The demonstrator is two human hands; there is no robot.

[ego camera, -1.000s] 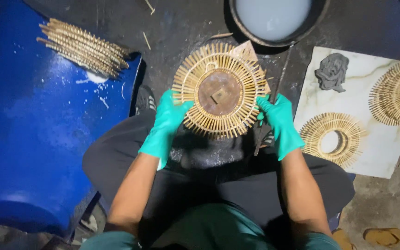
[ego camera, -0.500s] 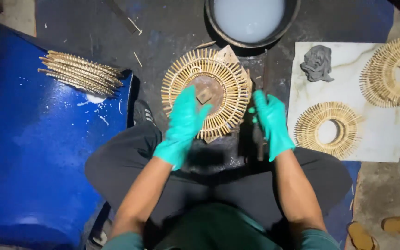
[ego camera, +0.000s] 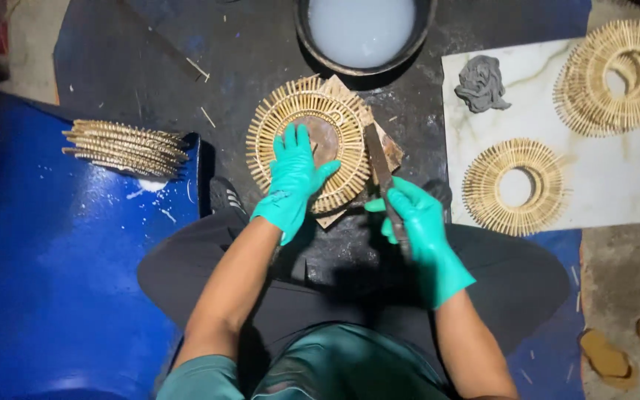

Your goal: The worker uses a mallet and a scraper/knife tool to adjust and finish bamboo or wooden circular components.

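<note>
Teal-gloved left hand (ego camera: 294,178) open, flat on stick wreath (ego camera: 309,144) | right hand (ego camera: 416,226) closed round flat blade (ego camera: 379,167)

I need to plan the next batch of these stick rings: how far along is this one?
Done, it seems: two round wooden-stick rings lie on the white marble slab, with a stack of more rings on the blue sheet. In hand: the left gloved hand presses a stick ring whose middle is filled, while the right gloved hand grips a flat blade beside it. Left: its middle is not open.
</note>
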